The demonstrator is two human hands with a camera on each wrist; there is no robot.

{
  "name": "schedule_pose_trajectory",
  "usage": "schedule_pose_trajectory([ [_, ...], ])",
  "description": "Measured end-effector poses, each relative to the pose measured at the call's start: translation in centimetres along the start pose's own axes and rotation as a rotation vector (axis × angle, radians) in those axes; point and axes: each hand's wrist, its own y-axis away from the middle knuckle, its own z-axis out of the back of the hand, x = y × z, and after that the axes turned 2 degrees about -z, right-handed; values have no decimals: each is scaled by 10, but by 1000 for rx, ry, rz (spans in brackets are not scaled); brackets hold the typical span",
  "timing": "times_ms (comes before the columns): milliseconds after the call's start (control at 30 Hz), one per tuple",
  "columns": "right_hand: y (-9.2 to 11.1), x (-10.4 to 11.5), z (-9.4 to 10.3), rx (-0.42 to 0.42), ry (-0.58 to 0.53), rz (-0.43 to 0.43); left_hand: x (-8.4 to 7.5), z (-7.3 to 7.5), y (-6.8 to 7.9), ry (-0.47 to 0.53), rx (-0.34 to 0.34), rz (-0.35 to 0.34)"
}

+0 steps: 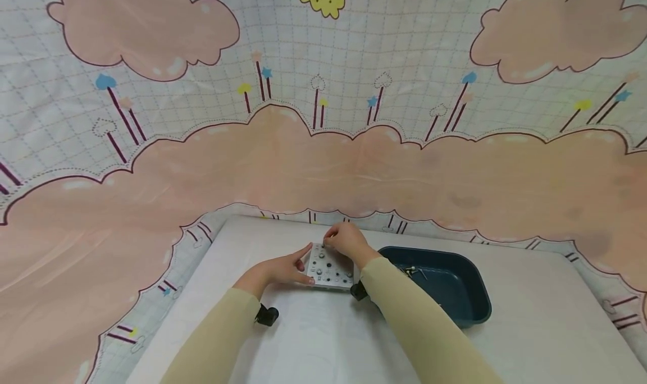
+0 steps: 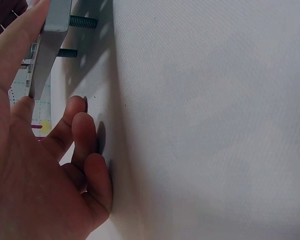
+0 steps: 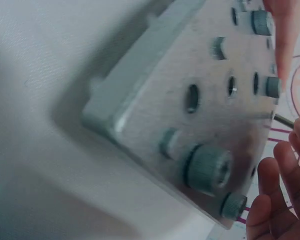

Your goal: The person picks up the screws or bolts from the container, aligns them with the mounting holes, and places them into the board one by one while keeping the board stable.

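A light metal plate (image 1: 341,262) with several holes and socket head screws (image 3: 206,169) lies in front of me. My left hand (image 1: 284,269) grips its left side, the thumb at the near corner and the index finger at the far one. In the left wrist view, threaded screw ends (image 2: 83,22) stick out under the plate, and the other left fingers curl loosely by the tabletop. My right hand (image 1: 350,241) is over the plate's far edge. It pinches a thin metal rod (image 3: 284,120), whose tip points toward the plate; the fingers hide its other end.
A dark blue tray (image 1: 477,286) stands right of the plate, partly behind my right sleeve. Small metal pieces (image 1: 411,271) lie in it. The white tabletop (image 1: 546,322) reaches back to a patterned cloth (image 1: 323,170). Black straps with small cameras (image 1: 268,315) sit on both wrists.
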Motion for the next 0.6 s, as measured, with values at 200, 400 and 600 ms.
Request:
schedule_pose_trajectory([
  [200,-3,-4,-5,-11,51,16,-2,-1,0,-1,1,2],
  [400,-4,-4,-6,-8,73,42,-1,0,-1,-27,-2,0],
  [600,-3,-4,-7,-10,133,66,-1,0,-1,-14,-4,-4],
])
